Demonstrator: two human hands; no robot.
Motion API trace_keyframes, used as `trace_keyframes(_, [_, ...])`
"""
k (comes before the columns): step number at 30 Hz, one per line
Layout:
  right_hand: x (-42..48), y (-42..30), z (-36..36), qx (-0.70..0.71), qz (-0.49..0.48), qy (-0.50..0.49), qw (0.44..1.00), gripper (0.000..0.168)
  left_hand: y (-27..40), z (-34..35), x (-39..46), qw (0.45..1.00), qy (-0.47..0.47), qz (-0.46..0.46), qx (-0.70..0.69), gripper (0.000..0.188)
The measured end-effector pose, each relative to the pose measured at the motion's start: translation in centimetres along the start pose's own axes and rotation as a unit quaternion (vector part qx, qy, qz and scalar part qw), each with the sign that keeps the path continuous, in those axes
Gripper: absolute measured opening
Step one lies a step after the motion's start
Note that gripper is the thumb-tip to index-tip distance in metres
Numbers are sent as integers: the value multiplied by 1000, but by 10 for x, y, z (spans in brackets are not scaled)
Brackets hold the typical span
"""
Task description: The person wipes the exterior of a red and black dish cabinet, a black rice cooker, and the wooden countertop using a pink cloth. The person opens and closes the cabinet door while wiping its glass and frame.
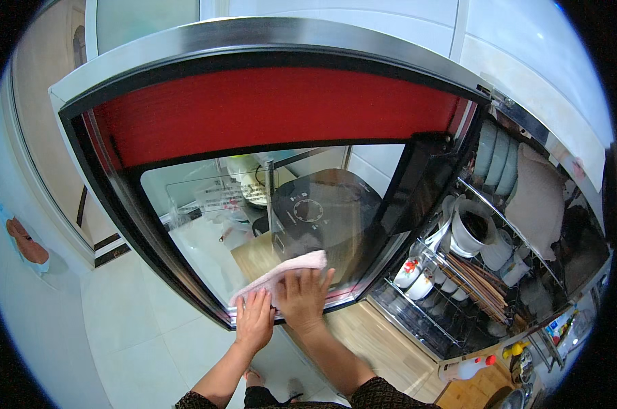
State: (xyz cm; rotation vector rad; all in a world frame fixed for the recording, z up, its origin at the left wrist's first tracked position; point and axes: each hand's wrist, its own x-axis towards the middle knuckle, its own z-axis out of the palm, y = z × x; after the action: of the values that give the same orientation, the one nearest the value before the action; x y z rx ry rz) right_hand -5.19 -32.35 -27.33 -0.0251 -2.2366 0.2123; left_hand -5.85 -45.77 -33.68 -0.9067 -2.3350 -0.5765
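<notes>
A folded pink cloth [283,273] lies against the lower inside of the open glass door [206,245] of a dish cabinet. Both hands press on it: my left hand [255,317] at its lower left end, near the door's bottom frame, and my right hand [304,296] flat over its right part. The fingers are spread against the cloth rather than closed around it. Across the top of the door runs a red panel [267,107] inside a black frame. Through the glass a round-topped black appliance [323,209] and plastic bags [221,199] show.
At the right, the cabinet's wire racks [513,230] hold blue-green plates [497,158], white bowls [467,230] and wooden chopsticks [472,286]. Below them stand a wooden counter [385,342] and a white bottle with a red cap [467,368]. Floor tiles [129,317] lie at the lower left.
</notes>
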Motion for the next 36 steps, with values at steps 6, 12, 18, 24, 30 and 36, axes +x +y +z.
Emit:
trace_keyframes(6, [-51,31,29,4,155,-31,987,67,24,-12,29,996,-67,2,63,41])
trace_keyframes(12, [-102,-6,60,283,367,-205,862,76,-2,29,-31,991,-125,26,47,41])
trace_keyframes(18, [-80,-14,39,224,295,-82,925,66,0,3,-10,995,-87,25,45,43])
trace_keyframes(24, [-34,13,20,101,192,40,975,62,27,-17,52,999,19,38,27,43])
trace_keyframes(30, [-80,4,46,207,303,-95,925,67,6,30,-13,995,-87,42,20,47])
trace_keyframes(36, [-68,5,27,167,266,-99,944,64,13,14,-2,996,-78,19,34,43])
